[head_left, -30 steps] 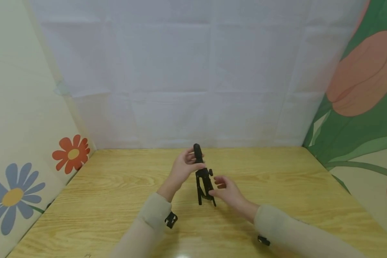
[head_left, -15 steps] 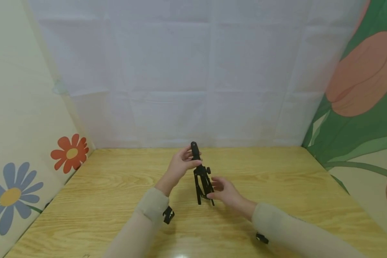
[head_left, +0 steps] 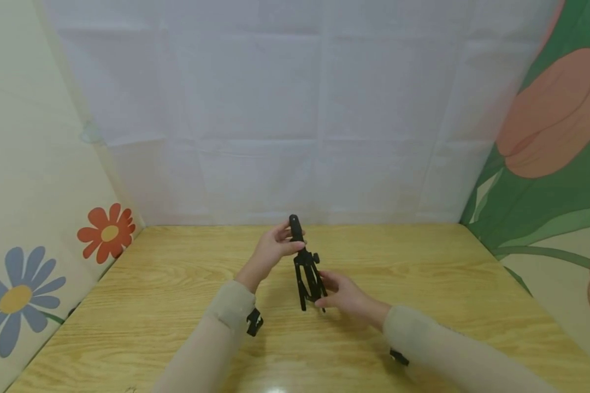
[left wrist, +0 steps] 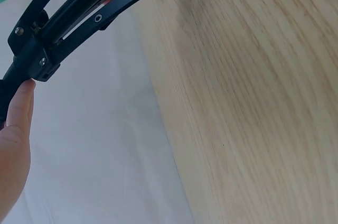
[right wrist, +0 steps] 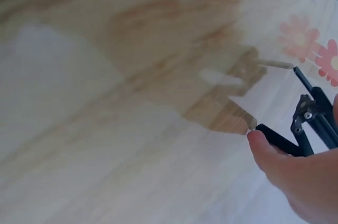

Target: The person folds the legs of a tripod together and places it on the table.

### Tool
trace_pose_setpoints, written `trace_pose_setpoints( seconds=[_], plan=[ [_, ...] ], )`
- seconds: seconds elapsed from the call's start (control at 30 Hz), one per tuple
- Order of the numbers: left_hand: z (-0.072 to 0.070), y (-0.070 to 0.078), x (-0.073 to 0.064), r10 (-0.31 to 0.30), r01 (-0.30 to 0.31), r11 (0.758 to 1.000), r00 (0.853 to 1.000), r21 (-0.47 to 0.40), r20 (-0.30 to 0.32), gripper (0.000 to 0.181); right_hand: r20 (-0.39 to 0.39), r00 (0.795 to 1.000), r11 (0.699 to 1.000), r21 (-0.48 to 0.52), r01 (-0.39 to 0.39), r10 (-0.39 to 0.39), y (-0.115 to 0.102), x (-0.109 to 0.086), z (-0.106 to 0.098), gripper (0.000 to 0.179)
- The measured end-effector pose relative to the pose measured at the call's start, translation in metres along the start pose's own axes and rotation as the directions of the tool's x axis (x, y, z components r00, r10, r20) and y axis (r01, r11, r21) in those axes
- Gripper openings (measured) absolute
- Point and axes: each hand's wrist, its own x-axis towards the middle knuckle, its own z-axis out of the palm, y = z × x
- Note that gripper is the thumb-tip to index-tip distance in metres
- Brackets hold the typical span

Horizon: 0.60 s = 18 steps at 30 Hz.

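A small black mini tripod (head_left: 303,256) stands upright, tilted a little, over the middle of the table. My left hand (head_left: 269,250) grips its upper grip column, the thumb in front and the fingers behind. In the left wrist view the left thumb (left wrist: 21,110) presses just below the hub (left wrist: 33,55) where the legs join. Lower down, my right hand (head_left: 349,297) pinches one leg from the right. The right wrist view has the right thumb (right wrist: 261,147) against the end of that leg (right wrist: 280,140). The legs are spread slightly, and a small knob (head_left: 316,257) sticks out on the right.
The wood-grain table (head_left: 177,305) reaches back to a white sheet (head_left: 255,120). Flower-patterned panels (head_left: 29,164) stand at both sides. Small black wrist cameras (head_left: 254,322) hang under both sleeves.
The tripod and my left hand have shifted slightly left. My right hand has come in closer, its thumb and fingers now around a leg.
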Motion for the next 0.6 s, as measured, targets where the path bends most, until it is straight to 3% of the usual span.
trace_pose_setpoints(
  seconds=[0.37,0.6],
  plan=[
    [-0.002,-0.001,0.005,-0.027,0.027,0.999,1.000,0.020,0.003,0.070,0.017,1.000,1.000,-0.031,-0.002,0.002,0.002,0.008,-0.004,0.077],
    [-0.005,-0.002,0.006,-0.011,0.010,1.000,1.000,0.014,0.024,0.068,0.024,1.000,1.000,-0.028,0.005,-0.005,0.003,0.011,-0.005,0.075]
  ],
)
